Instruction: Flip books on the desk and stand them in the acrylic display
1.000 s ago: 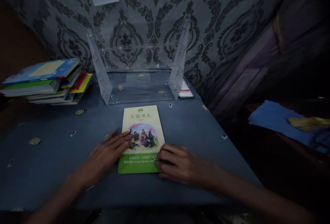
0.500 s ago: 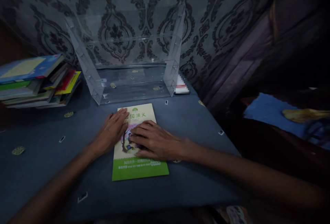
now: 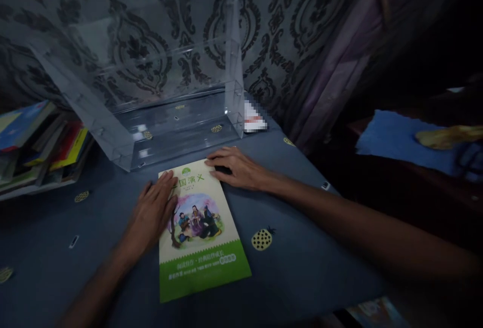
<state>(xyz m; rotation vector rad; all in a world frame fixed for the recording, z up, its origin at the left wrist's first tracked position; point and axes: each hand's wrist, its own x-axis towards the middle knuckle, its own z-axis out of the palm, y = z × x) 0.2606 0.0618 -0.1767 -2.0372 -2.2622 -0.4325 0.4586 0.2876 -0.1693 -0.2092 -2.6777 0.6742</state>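
A cream and green book point(image 3: 199, 217) lies flat on the dark blue tablecloth, its illustrated cover facing up. My left hand point(image 3: 153, 212) rests along the book's left edge, fingers stretched over the upper left of the cover and hiding part of the title. At the top right corner is my right hand point(image 3: 236, 168), its fingers extended and touching the book's edge there. Neither hand is wrapped round anything. Behind the book stands a clear acrylic rack point(image 3: 123, 152) with side panels and see-through shelves.
A stack of books point(image 3: 33, 152) sits at the left. A small white item point(image 3: 253, 119), pixelated, lies beside the rack's right panel. Patterned wallpaper point(image 3: 143, 51) backs the table. Past the table's right edge, a blue cloth point(image 3: 392, 137) lies under a yellowish object point(image 3: 445, 137).
My right hand has slid from the middle of the cover to the book's top right corner, uncovering the picture. The view has shifted right, and the book appears closer and slightly turned.
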